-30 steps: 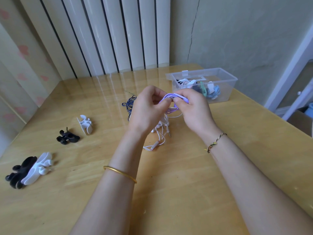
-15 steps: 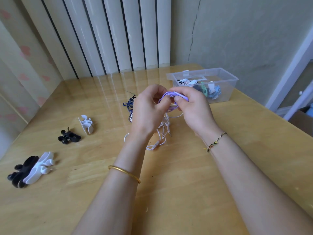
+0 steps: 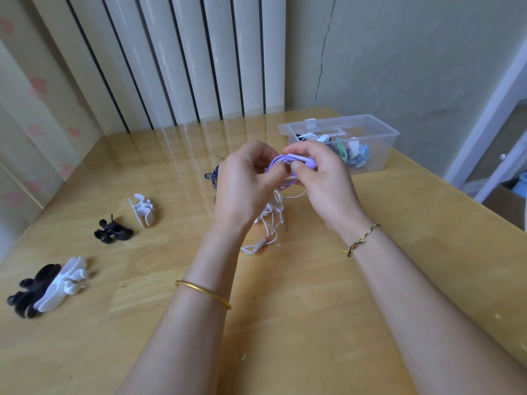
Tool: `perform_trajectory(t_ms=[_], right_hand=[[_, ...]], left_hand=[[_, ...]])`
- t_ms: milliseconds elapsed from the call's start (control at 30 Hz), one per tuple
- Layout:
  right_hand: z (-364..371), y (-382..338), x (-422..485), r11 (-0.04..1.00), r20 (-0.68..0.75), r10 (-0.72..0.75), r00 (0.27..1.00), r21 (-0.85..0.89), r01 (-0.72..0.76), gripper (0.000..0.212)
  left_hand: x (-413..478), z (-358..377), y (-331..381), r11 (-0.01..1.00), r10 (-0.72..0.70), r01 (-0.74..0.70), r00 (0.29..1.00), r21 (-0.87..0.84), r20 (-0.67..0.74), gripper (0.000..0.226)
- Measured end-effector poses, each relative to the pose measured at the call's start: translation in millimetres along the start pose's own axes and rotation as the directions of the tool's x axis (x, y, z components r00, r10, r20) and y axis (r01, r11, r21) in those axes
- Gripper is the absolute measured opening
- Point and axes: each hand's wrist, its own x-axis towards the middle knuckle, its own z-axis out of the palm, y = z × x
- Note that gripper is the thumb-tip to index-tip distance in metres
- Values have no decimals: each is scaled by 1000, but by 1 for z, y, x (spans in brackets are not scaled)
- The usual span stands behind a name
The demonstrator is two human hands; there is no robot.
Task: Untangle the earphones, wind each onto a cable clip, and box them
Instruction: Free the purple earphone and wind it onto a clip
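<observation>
Both hands are up over the table (image 3: 313,323), close together. The left hand (image 3: 245,192) has its fingers curled and holds a bunch of purple earphones (image 3: 276,163). The right hand (image 3: 328,192) is curled too. Its thumb and first finger pinch the purple cord right by one bud (image 3: 310,164). So the purple bunch sits between the two hands, up off the table. A bit of white shows between the fingers, and I cannot tell what it is. Under the hands, white earphones (image 3: 271,223) lie in a messy heap on the table, with their plugs poking out. Blue earphones (image 3: 212,178) lie just behind the left hand and are mostly hidden by it. A clear box (image 3: 385,155) stands on the far right part of the table, near the wall. Inside it are wound earphones in white, green and light blue. Four clips lie on the left side of the table. A white clip (image 3: 142,209) and a black clip (image 3: 112,230) lie near each other. A second black clip (image 3: 31,292) and a second white clip (image 3: 62,283) touch, close to the left edge. A gold bangle (image 3: 204,293) is on the left wrist, and a string band (image 3: 360,240) is on the right wrist.
</observation>
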Motion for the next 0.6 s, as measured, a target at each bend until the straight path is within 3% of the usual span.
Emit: perform_trajectory(t_ms=[500,600], right_hand=[[10,2,-1,994,-83,27,996,110,-18,27],[9,2,-1,990,-83,52,995,133,-41,27]], left_hand=[[0,7,-2,987,-53,38,994,-157,-94,3],[-1,8,0,987,-37,19,993,-158,-112,12]])
